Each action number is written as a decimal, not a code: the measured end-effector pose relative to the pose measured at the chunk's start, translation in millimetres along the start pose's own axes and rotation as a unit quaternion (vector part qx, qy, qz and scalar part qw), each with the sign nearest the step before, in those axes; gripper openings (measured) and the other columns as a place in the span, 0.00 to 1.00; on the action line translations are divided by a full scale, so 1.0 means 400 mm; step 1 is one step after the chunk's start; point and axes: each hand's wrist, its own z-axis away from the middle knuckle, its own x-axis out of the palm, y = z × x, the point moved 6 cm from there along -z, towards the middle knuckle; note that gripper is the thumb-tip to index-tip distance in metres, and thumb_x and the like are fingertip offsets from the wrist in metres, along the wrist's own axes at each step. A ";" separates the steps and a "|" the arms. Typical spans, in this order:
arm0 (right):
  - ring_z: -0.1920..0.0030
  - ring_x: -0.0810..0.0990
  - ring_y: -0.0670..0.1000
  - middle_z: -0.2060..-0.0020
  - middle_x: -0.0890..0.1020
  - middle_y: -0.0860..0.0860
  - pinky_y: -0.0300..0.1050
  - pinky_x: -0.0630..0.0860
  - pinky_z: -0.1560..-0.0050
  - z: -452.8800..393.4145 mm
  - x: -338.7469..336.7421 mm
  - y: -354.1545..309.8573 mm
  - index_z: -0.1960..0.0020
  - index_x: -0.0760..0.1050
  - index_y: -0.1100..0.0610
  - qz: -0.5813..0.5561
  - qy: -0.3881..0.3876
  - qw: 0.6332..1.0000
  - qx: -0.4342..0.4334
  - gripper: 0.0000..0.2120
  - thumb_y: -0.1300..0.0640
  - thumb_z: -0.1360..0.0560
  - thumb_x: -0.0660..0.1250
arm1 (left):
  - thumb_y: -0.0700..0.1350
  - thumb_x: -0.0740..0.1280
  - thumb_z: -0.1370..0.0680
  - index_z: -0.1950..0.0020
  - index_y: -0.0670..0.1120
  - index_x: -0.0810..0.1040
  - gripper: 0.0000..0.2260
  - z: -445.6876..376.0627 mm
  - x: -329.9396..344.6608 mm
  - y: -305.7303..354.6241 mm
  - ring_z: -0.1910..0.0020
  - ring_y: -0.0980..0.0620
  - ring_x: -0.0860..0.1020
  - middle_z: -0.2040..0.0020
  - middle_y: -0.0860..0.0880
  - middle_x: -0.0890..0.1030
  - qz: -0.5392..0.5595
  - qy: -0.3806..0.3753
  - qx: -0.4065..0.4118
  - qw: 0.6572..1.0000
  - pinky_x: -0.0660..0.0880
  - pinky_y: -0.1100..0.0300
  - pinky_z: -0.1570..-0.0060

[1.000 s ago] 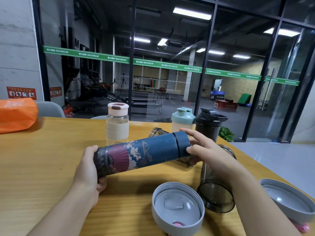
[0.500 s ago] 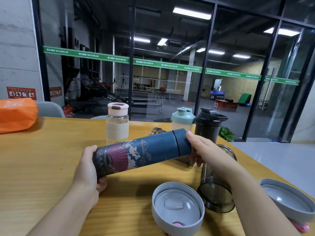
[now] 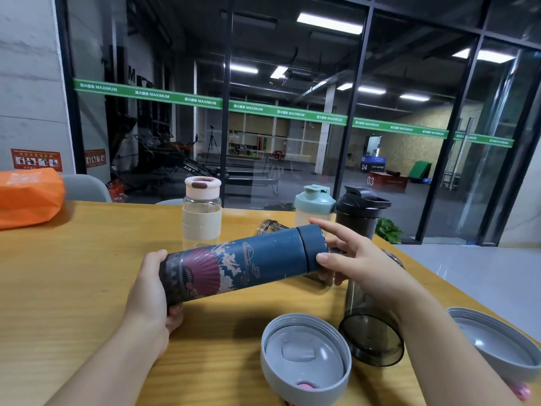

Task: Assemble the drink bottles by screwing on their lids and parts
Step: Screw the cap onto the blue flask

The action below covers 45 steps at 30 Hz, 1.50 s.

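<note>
So the person's got the tall dark-blue insulated flask with the red fan print (image 3: 234,268) held nearly sideways above the yellow wooden table (image 3: 73,273), cap end tilted up to the right. The left hand (image 3: 152,294) is wrapped round the base, a proper full grip. The right hand (image 3: 348,259) sits at the dark-blue screw cap (image 3: 311,238) with fingertips and thumb pinching its rim, fingers spread a bit.

The cap looks seated flush, only a thin seam showing, so this is probably the final tightening. Best way to do it: lock the body with the left hand, turn only the cap, and stop once it goes snug. If it binds early, back off and restart the thread rather than forcing it.

Two grey round lids lie upside down in front, one (image 3: 304,356) centre, the other (image 3: 494,344) at the right edge. A smoky clear tumbler (image 3: 371,332) lies on its side between them, likely next.
</note>
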 end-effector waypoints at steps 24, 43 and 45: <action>0.65 0.74 0.48 0.66 0.76 0.49 0.42 0.69 0.63 -0.006 0.007 0.008 0.49 0.77 0.55 0.122 0.061 0.987 0.081 0.25 0.36 0.24 0.53 | 0.58 0.59 0.25 0.63 0.49 0.72 0.14 0.010 0.002 0.028 0.72 0.51 0.66 0.67 0.49 0.72 0.001 0.010 0.067 0.998 0.60 0.61 0.70; 0.67 0.77 0.41 0.57 0.83 0.52 0.39 0.73 0.64 -0.012 0.010 0.007 0.41 0.71 0.43 0.033 0.035 0.999 -0.021 0.23 0.38 0.34 0.67 | 0.59 0.58 0.25 0.63 0.48 0.72 0.16 0.006 0.001 0.035 0.71 0.50 0.67 0.67 0.47 0.72 -0.021 0.017 0.099 0.995 0.61 0.61 0.72; 0.66 0.78 0.42 0.57 0.83 0.51 0.38 0.73 0.65 -0.011 0.010 0.008 0.41 0.72 0.42 0.029 0.035 0.999 -0.019 0.25 0.36 0.36 0.66 | 0.60 0.58 0.26 0.62 0.48 0.73 0.16 0.006 0.001 0.037 0.71 0.50 0.67 0.66 0.47 0.72 -0.028 0.015 0.103 0.994 0.61 0.61 0.72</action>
